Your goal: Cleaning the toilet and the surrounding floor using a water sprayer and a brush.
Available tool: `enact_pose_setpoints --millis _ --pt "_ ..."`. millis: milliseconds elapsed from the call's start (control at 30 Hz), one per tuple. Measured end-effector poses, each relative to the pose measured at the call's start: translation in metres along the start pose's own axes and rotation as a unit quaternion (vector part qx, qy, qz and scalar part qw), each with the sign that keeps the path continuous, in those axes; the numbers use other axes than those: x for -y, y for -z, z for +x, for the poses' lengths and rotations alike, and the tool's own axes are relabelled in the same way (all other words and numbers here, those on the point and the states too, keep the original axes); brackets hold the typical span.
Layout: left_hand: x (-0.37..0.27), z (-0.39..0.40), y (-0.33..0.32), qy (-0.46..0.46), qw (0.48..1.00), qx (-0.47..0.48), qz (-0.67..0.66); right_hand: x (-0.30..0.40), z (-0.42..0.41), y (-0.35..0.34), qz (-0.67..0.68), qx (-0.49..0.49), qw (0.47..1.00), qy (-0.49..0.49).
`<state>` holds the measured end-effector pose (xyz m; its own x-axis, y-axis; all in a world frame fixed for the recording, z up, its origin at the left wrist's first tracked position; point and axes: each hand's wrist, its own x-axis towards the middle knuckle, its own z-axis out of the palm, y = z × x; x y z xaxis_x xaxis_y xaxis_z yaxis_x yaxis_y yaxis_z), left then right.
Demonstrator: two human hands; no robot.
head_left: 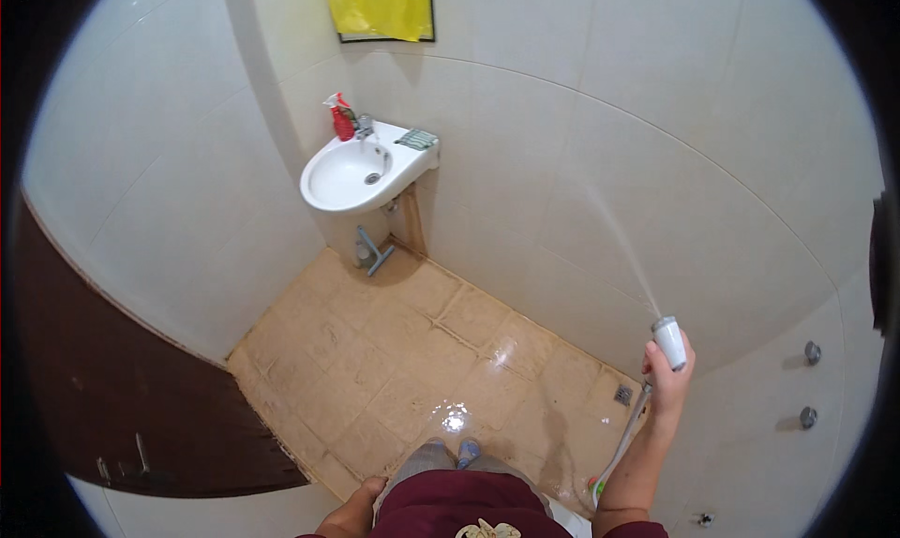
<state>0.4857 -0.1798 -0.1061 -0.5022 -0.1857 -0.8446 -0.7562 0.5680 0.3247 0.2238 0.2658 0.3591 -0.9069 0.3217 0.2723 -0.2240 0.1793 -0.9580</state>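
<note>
My right hand (671,371) grips a white handheld bidet sprayer (669,344), raised in front of the tiled wall (598,257). A thin jet of water (622,243) shoots from its head, up and to the left across that wall. From the sprayer's base a pale hose (624,439) runs down past my forearm. My left hand (374,487) hangs low beside my grey trousers; its fingers are mostly hidden, and I cannot make out anything in it.
A corner washbasin (351,179) carries a red spray bottle (342,120), a tap (364,125) and a folded striped cloth (418,139). Beneath it stands a blue squeegee (380,257). The tiled floor (365,355) is wet, with a drain (623,395) at right. A dark brown door (140,383) is at left.
</note>
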Motion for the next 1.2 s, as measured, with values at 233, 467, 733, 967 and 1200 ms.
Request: enact_pose_setpoints --millis 233,467,733,967,1200 --pt "-0.011 0.020 0.016 0.007 0.999 0.006 -0.041 0.006 0.003 0.006 -0.087 -0.077 0.993 0.011" --pt "-0.064 -0.016 0.055 0.028 0.999 0.010 -0.039 0.010 -0.029 0.046 -0.162 -0.188 0.969 -0.009" --pt "-0.031 0.018 0.103 -0.084 0.989 0.058 0.111 0.024 -0.039 -0.029 -0.191 -0.119 0.973 -0.043" --pt "-0.015 0.037 0.149 0.057 0.995 0.085 -0.006 -0.022 -0.029 -0.114 -0.282 -0.055 0.958 -0.016" --pt "0.091 0.131 0.177 0.082 0.977 0.148 -0.128 -0.023 -0.062 -0.103 -0.291 -0.198 0.935 -0.051"
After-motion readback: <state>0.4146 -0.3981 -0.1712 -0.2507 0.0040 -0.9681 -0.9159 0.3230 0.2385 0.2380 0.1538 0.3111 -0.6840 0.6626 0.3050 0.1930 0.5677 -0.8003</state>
